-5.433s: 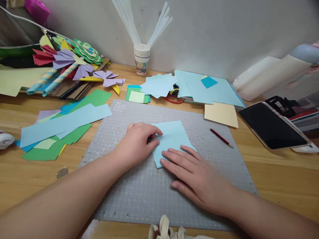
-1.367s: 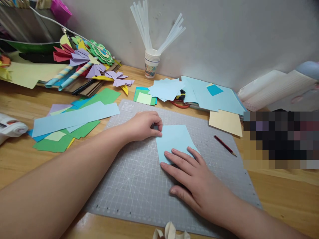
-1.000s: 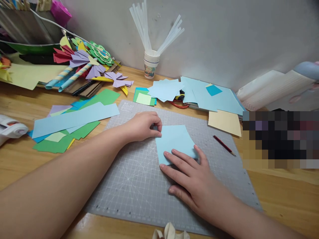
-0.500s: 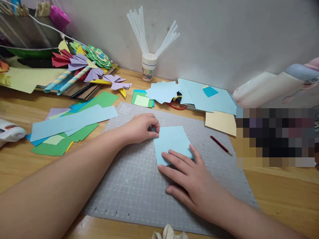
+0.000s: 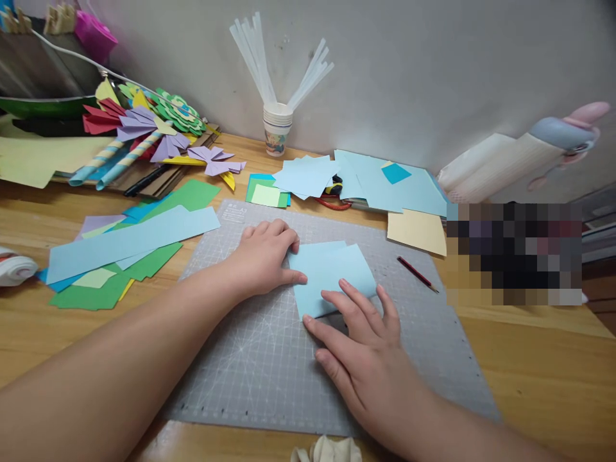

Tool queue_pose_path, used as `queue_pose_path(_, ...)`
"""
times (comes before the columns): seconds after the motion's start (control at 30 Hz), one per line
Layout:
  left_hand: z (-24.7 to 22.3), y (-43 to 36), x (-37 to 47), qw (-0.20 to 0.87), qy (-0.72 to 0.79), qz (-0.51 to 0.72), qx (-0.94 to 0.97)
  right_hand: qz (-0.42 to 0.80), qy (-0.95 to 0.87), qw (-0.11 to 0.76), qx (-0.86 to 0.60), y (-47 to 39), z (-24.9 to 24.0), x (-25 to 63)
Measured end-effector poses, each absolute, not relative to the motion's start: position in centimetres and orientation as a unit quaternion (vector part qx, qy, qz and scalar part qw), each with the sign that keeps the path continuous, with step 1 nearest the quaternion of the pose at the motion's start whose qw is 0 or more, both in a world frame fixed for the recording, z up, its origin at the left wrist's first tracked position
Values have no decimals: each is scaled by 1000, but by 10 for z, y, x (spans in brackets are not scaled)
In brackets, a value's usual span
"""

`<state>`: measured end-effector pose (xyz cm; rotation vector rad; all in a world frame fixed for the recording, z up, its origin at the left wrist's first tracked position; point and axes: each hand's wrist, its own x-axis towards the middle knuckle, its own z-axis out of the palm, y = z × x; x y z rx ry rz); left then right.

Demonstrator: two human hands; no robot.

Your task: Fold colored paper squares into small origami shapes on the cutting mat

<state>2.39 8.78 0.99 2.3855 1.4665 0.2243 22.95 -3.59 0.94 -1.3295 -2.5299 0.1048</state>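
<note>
A light blue paper [image 5: 332, 273] lies folded over itself on the grey cutting mat [image 5: 240, 385], its layers slightly offset along the far edge. At its left edge is my left hand [image 5: 264, 260], thumb resting on the paper and the other fingers curled at the far left corner. Whether it pinches a layer is hard to tell. My right hand [image 5: 366, 340] is spread over the near right part, fingertips touching the sheet and its near edge, holding nothing.
A pencil [image 5: 418, 274] lies on the mat at the right. Coloured paper strips [image 5: 135, 237] are piled at the left. Behind stand paper cups [image 5: 278, 128] with white sticks, beside light blue sheets [image 5: 375, 179]. Cream cloth [image 5: 332, 449] shows at the near edge.
The paper's layers now show offset at the far edge. My left thumb has moved onto the paper, and my right fingers have bent a little and shifted. The view has turned slightly right.
</note>
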Motion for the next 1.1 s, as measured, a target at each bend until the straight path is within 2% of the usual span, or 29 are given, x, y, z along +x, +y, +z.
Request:
queue_pose_path(0.3,7,91,23,170,508,78,841,35,-794,153,-588,-46,9,245)
queue_pose_path(0.6,6,92,20,163,504,77,845,-24,-759,116,-640,-39,1,288)
queue_pose_path(0.77,16,77,27,111,482,86,865,-11,-787,103,-608,-30,7,294)
queue_pose_path(0.97,25,36,59,64,314,58,946,-8,-841,64,-536,-8,27,288)
queue_pose_path(1.1,19,22,74,33,291,38,955,26,-869,30,-493,9,40,285)
